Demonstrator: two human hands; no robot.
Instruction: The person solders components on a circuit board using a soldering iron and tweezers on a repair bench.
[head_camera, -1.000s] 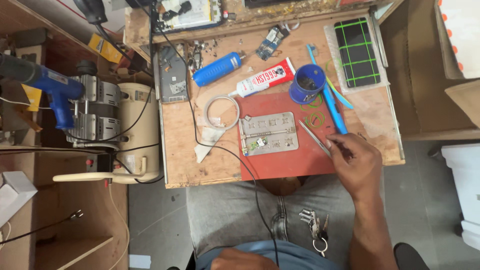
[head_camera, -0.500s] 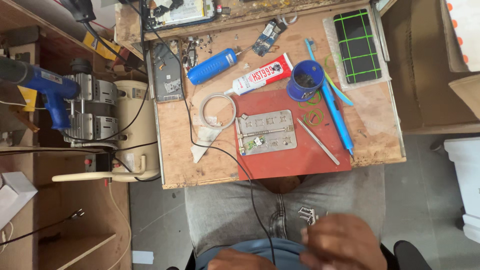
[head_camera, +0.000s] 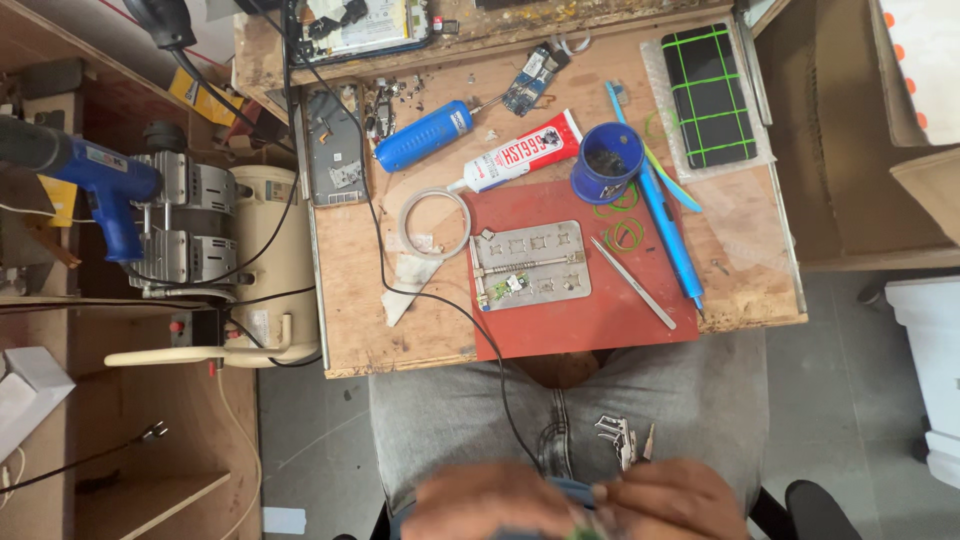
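Head view: blue cup (head_camera: 606, 163) with dark residue.

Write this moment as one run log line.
hands: left hand and right hand together at lap, blurred | tweezers: lying on red mat

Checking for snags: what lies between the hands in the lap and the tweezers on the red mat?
Nothing tall. A key bunch lies on the thigh between the right hand and the tweezers, and a black cable crosses the lap toward the left hand.
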